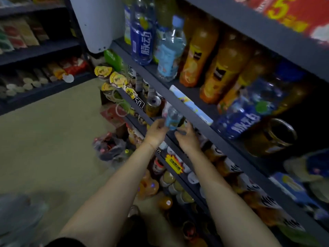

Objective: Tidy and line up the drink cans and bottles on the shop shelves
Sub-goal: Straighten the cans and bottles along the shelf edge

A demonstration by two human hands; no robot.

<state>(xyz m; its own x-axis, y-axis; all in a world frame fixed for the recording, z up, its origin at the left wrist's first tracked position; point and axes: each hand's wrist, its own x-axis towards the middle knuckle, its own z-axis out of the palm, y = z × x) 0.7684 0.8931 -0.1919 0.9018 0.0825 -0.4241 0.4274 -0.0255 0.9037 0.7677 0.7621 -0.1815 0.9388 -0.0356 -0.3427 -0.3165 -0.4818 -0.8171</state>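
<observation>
Head view showed the task partly done. Orange juice bottles (199,57) at 1 o'clock stood in a fair row, but a clear water bottle (170,50) at 12 o'clock leaned and a blue-labelled bottle (243,114) at 3 o'clock lay tipped; those remained, by this judgement. Both forearms reached forward to centre frame. The left hand (156,131) curled its fingers round a small blue-labelled bottle (173,117), held at the edge of the middle shelf (179,141). The right hand (188,138) touched the bottle's base; blur hid whether its fingers gripped. A gold can (153,106) stood just beside, at 11 o'clock.
</observation>
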